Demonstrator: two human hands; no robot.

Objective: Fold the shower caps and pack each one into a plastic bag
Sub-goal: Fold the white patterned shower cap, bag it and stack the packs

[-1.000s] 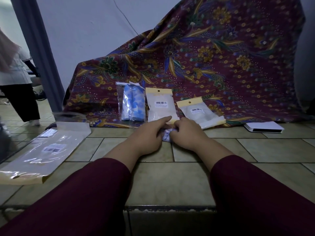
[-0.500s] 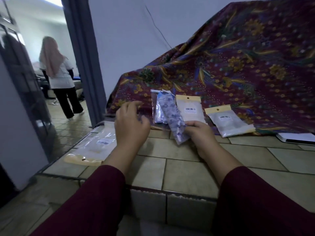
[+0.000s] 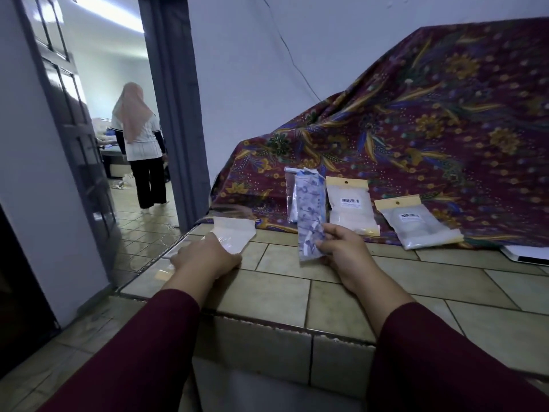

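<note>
Pinching the folded shower cap (image 3: 309, 223), right hand (image 3: 341, 251); left hand (image 3: 208, 257) seemingly grips an empty plastic bag (image 3: 233, 234).

Pretty dim overall, kinda bluish and murky. Brightest bit through the doorway (image 3: 130, 150) on the left, with a blown-out ceiling light (image 3: 110, 16) up top. Glare streaks on the glossy door (image 3: 68, 120) and shiny floor (image 3: 142, 233). Soft sheen on the clear bags (image 3: 234, 236). Wide-angle bending at the edges. Slightly soft throughout, sleeves (image 3: 142, 358) nearly black.
</note>
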